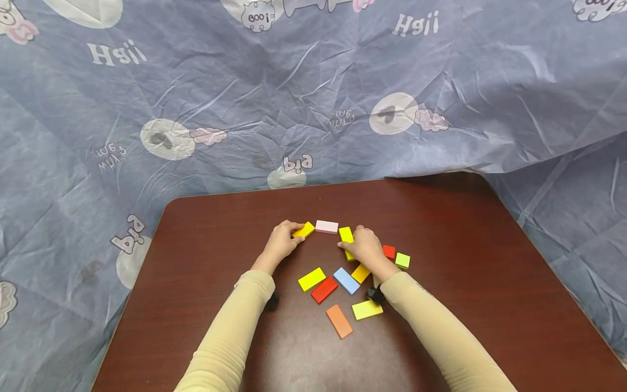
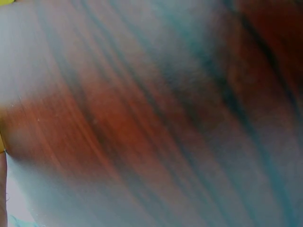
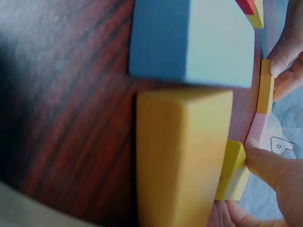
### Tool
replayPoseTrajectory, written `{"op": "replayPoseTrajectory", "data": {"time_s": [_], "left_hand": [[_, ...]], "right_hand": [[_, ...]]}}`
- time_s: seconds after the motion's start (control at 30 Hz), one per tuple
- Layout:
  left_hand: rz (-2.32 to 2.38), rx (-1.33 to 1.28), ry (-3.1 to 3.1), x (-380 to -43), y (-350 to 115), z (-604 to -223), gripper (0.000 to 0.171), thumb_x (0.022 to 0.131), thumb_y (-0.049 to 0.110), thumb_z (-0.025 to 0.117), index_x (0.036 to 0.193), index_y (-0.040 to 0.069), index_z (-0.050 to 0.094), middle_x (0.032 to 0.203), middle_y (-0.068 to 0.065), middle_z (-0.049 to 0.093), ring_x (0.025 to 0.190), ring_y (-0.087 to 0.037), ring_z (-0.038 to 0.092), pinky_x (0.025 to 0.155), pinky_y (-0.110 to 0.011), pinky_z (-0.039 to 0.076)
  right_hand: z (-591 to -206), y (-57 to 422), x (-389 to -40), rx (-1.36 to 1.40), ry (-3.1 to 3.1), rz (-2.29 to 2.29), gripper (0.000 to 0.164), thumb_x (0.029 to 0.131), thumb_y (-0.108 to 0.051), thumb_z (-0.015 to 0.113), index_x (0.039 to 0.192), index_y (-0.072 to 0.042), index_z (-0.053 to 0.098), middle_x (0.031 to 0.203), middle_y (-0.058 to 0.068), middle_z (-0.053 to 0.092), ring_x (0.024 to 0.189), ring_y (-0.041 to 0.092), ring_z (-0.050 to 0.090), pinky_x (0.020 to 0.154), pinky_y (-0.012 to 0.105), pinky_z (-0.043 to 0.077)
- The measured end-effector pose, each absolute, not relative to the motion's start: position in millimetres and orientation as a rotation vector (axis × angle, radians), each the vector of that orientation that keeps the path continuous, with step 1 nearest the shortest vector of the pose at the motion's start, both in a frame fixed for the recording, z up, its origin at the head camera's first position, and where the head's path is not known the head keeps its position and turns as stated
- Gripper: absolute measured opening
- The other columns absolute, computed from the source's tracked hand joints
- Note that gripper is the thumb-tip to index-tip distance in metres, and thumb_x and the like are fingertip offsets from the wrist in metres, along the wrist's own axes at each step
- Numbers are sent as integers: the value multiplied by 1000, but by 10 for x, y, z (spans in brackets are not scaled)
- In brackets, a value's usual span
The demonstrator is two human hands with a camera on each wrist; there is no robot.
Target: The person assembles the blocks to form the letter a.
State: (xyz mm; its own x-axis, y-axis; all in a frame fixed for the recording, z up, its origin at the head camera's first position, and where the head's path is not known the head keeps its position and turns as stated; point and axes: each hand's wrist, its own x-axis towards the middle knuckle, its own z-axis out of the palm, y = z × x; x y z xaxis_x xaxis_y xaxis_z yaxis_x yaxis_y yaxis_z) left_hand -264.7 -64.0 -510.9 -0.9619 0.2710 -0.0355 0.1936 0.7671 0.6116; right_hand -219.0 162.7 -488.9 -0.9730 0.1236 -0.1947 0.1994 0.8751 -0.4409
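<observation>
My left hand (image 1: 281, 243) pinches a yellow block (image 1: 306, 230) between thumb and fingers, its far end close to the left end of a pale pink block (image 1: 326, 226). To the right of the pink block, my right hand (image 1: 366, 246) grips another yellow block (image 1: 345, 235), which slants toward me. The right wrist view shows these three blocks as a bent row, with my right thumb (image 3: 270, 163) over the near yellow block. Only a sliver of a yellow block (image 2: 2, 135) shows at the left wrist view's edge.
Nearer me lie loose blocks: yellow (image 1: 311, 279), red (image 1: 324, 290), blue (image 1: 346, 281), orange-yellow (image 1: 361, 273), orange (image 1: 339, 321) and pale yellow (image 1: 367, 310). Small red (image 1: 389, 251) and green (image 1: 403, 260) blocks sit beyond my right wrist. A patterned cloth (image 1: 294, 98) hangs behind the brown table (image 1: 220, 228).
</observation>
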Motion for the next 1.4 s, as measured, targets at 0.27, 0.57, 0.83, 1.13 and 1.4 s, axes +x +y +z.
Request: {"op": "replayPoseTrajectory", "data": {"time_s": [0.27,0.57,0.83,1.13,1.4], "left_hand": [[952,381,2867,-2643,-639,-5130,41,90,15,73,130,12,66,123,-9,63,111,-25,61,100,-37,50],[945,389,2857,-2652,-624,-5125,42,91,16,71,132,13,64,125,-10,62,113,-26,61,100,-38,50],[952,372,2849,-2642,-631,-5105,43,91,15,71,133,12,63,126,-10,62,113,-26,60,102,-38,50],[936,375,2848,-2625,-634,-5100,44,92,15,71,134,11,62,127,-11,61,114,-26,60,103,-37,49],[922,502,2875,-2592,-660,-5046,42,91,19,71,132,9,63,128,-10,60,116,-26,58,103,-37,49]], "right_hand": [[-4942,1579,-2198,234,2919,-729,56,85,-41,76,107,4,54,90,17,59,75,27,55,65,34,47],[-4922,1642,-2134,193,2905,-811,61,85,-40,75,120,4,53,106,21,60,87,31,57,79,41,51],[-4924,1717,-2084,96,2861,-835,66,83,-36,79,128,5,54,108,21,60,94,30,60,82,42,52],[-4945,1665,-2051,92,2893,-850,60,83,-31,80,126,5,58,105,19,59,87,27,58,76,38,52],[-4951,1653,-2043,108,2908,-861,61,83,-30,80,127,5,57,103,19,59,85,27,58,75,38,52]]}}
